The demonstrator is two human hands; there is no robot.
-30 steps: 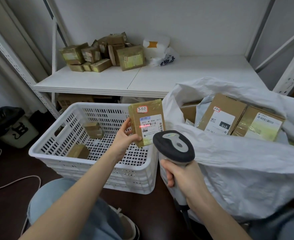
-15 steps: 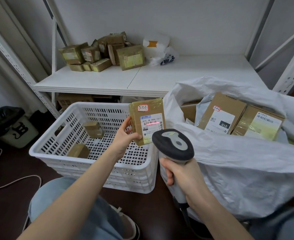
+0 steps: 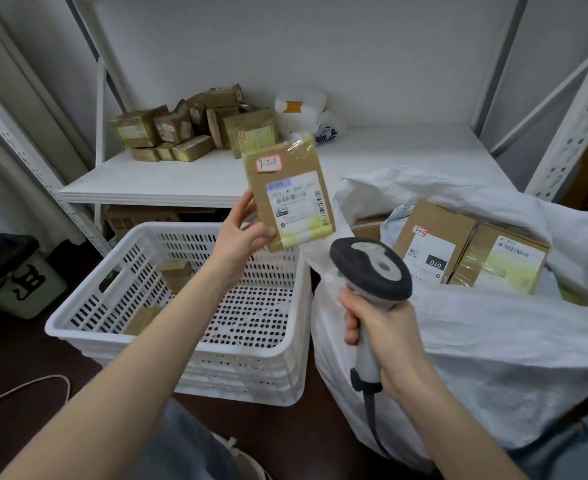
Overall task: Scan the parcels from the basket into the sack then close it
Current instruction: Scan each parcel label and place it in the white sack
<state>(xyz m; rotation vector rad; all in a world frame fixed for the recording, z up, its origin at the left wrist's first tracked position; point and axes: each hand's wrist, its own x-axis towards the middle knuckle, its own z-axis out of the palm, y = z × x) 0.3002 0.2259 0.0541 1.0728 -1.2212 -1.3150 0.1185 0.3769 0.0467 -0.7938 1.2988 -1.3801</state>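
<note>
My left hand [image 3: 242, 233] holds a flat brown parcel [image 3: 289, 195] by its lower left corner, label facing me, raised above the far right corner of the white perforated basket [image 3: 181, 358]. My right hand [image 3: 386, 337] grips the grey barcode scanner [image 3: 372, 268] by its handle, just below and right of the parcel. No red scan line shows on the label. Two small brown parcels [image 3: 178, 273] [image 3: 143, 318] lie in the basket. The open white sack [image 3: 476, 334] at the right holds several brown boxes [image 3: 431, 240].
A white shelf [image 3: 389, 161] behind carries a pile of brown parcels [image 3: 195, 126] and white bags [image 3: 303, 112]. A black-lined bin [image 3: 18, 275] stands at the far left, with cables [image 3: 25, 389] on the dark floor. White rack uprights rise at both sides.
My left hand has lifted the parcel up and slightly right, away from the scanner. The red scan line on the label is gone. The scanner has barely moved.
</note>
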